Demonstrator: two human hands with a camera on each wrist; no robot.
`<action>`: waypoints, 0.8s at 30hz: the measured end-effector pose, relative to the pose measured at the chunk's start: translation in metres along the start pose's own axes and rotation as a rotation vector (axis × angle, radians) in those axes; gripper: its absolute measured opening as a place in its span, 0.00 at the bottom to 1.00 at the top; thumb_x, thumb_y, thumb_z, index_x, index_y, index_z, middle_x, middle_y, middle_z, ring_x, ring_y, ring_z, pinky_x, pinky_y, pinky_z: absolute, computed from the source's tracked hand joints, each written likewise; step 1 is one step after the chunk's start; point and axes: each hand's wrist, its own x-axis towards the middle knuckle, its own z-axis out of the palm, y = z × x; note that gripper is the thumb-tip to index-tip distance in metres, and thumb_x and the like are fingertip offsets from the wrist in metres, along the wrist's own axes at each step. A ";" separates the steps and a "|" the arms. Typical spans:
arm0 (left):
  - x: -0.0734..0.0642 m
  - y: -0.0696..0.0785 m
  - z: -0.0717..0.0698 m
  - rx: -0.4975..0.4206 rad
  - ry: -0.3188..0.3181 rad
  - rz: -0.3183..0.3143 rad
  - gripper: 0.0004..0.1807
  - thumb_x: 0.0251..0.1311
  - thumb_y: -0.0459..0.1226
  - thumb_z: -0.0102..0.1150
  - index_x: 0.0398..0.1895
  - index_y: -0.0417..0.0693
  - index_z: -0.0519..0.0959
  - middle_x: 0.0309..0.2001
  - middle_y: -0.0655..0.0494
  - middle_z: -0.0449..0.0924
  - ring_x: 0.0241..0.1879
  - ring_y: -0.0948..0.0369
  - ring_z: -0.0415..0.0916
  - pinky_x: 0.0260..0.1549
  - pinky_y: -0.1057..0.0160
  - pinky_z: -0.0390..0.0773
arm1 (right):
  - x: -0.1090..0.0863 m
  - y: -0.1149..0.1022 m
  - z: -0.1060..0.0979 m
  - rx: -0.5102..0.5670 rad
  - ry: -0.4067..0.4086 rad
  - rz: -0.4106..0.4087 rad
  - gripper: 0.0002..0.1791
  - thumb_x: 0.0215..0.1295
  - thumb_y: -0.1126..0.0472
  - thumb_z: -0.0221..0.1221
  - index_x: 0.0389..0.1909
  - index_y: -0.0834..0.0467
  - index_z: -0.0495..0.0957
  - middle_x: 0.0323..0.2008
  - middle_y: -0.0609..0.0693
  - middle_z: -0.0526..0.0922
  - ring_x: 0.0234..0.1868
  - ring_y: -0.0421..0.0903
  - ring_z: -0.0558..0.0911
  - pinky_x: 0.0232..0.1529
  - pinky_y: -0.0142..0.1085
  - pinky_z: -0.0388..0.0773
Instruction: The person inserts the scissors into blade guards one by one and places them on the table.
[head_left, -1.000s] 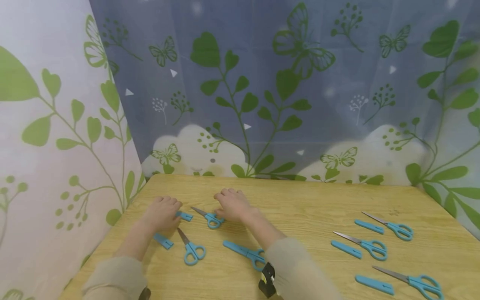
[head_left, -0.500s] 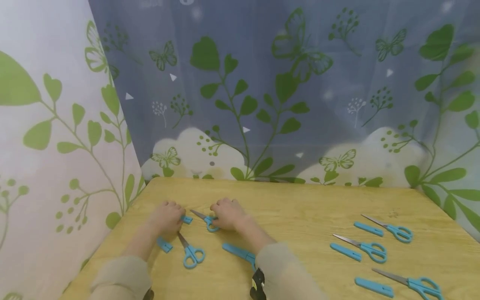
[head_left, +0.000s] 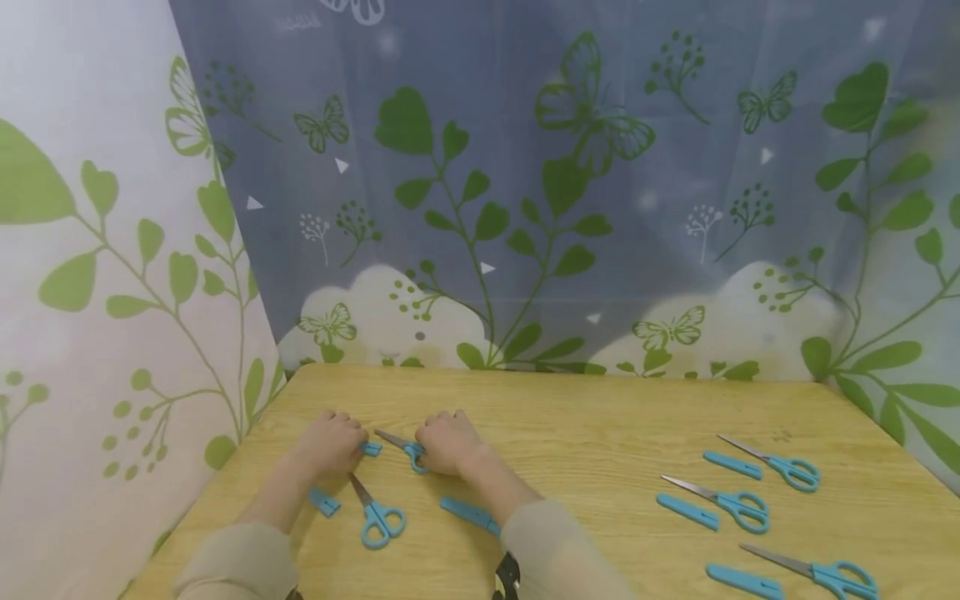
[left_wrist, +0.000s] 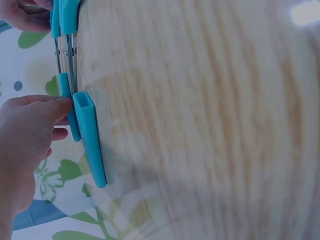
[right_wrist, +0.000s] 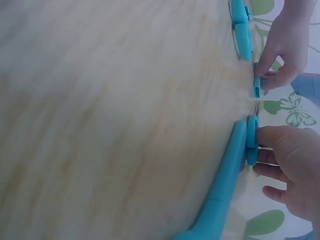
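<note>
At the table's left side, my left hand pinches a blue scissors sheath, its thumb on the sheath in the left wrist view. Just right of it lies a pair of scissors with blue handles, blades pointing toward that sheath. My right hand grips its handles, which it partly hides; the right wrist view shows fingers on the handle. Nearer to me are a second bare pair of scissors and its loose sheath, both touched by neither hand.
Sheathed scissors lie partly under my right forearm. On the right of the wooden table, three bare scissors each lie beside a blue sheath. Patterned cloth hangs behind the table.
My right hand has come left and closed on the handles of the far scissors. My left hand stays at its sheath. The head view has tilted slightly up.
</note>
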 end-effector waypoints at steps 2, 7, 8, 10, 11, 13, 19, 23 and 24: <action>0.000 0.000 0.001 0.006 0.000 -0.003 0.05 0.51 0.36 0.63 0.30 0.46 0.80 0.27 0.57 0.76 0.32 0.56 0.73 0.42 0.51 0.74 | -0.002 0.000 -0.002 -0.005 -0.013 0.002 0.16 0.59 0.47 0.60 0.43 0.52 0.80 0.47 0.47 0.78 0.54 0.48 0.73 0.61 0.50 0.63; -0.002 -0.001 0.005 0.004 0.005 -0.002 0.04 0.52 0.37 0.62 0.29 0.47 0.79 0.26 0.58 0.75 0.31 0.57 0.72 0.40 0.54 0.74 | -0.004 -0.002 -0.004 -0.033 -0.024 0.011 0.13 0.59 0.49 0.60 0.39 0.53 0.81 0.47 0.49 0.78 0.54 0.49 0.73 0.61 0.50 0.62; -0.002 -0.001 0.005 0.002 0.005 -0.002 0.04 0.52 0.37 0.62 0.29 0.47 0.80 0.27 0.58 0.75 0.31 0.57 0.72 0.40 0.53 0.74 | -0.005 -0.003 -0.004 -0.045 -0.019 0.012 0.13 0.59 0.50 0.59 0.39 0.53 0.81 0.47 0.49 0.78 0.54 0.48 0.73 0.61 0.49 0.63; -0.003 0.000 0.005 -0.009 0.006 -0.001 0.04 0.51 0.37 0.63 0.28 0.47 0.80 0.26 0.58 0.74 0.31 0.57 0.72 0.39 0.53 0.74 | -0.005 -0.004 -0.004 -0.062 -0.009 0.010 0.12 0.58 0.51 0.59 0.39 0.53 0.81 0.46 0.49 0.78 0.52 0.49 0.74 0.60 0.49 0.64; -0.004 0.000 0.006 -0.012 0.005 -0.001 0.04 0.51 0.37 0.63 0.28 0.47 0.80 0.26 0.58 0.74 0.31 0.57 0.72 0.39 0.53 0.74 | -0.005 -0.004 -0.003 -0.068 -0.007 0.009 0.12 0.58 0.51 0.58 0.39 0.53 0.81 0.46 0.48 0.78 0.52 0.48 0.74 0.60 0.49 0.64; -0.006 0.001 0.007 -0.005 0.009 -0.002 0.03 0.51 0.37 0.63 0.27 0.47 0.80 0.25 0.59 0.74 0.30 0.57 0.72 0.38 0.54 0.74 | -0.005 -0.006 -0.002 -0.092 -0.004 0.005 0.13 0.58 0.50 0.58 0.39 0.52 0.80 0.46 0.48 0.78 0.51 0.48 0.74 0.59 0.49 0.64; -0.004 0.002 0.007 0.022 0.019 0.016 0.04 0.50 0.36 0.63 0.23 0.48 0.78 0.23 0.60 0.71 0.27 0.60 0.69 0.35 0.57 0.73 | -0.005 -0.007 -0.004 -0.135 -0.024 0.033 0.11 0.57 0.48 0.60 0.37 0.50 0.81 0.42 0.45 0.78 0.48 0.45 0.75 0.59 0.46 0.64; 0.000 0.003 0.005 0.026 0.010 0.016 0.04 0.49 0.35 0.63 0.22 0.47 0.78 0.22 0.60 0.70 0.25 0.61 0.67 0.35 0.57 0.73 | -0.006 -0.005 -0.007 -0.149 -0.030 0.043 0.10 0.57 0.49 0.60 0.34 0.50 0.81 0.39 0.44 0.78 0.45 0.43 0.75 0.58 0.45 0.64; 0.001 0.004 0.005 0.028 0.007 0.013 0.05 0.49 0.35 0.62 0.21 0.47 0.78 0.21 0.60 0.69 0.25 0.61 0.67 0.34 0.58 0.73 | -0.007 -0.005 -0.007 -0.150 -0.033 0.045 0.10 0.57 0.49 0.60 0.35 0.50 0.81 0.40 0.44 0.78 0.46 0.44 0.75 0.59 0.46 0.63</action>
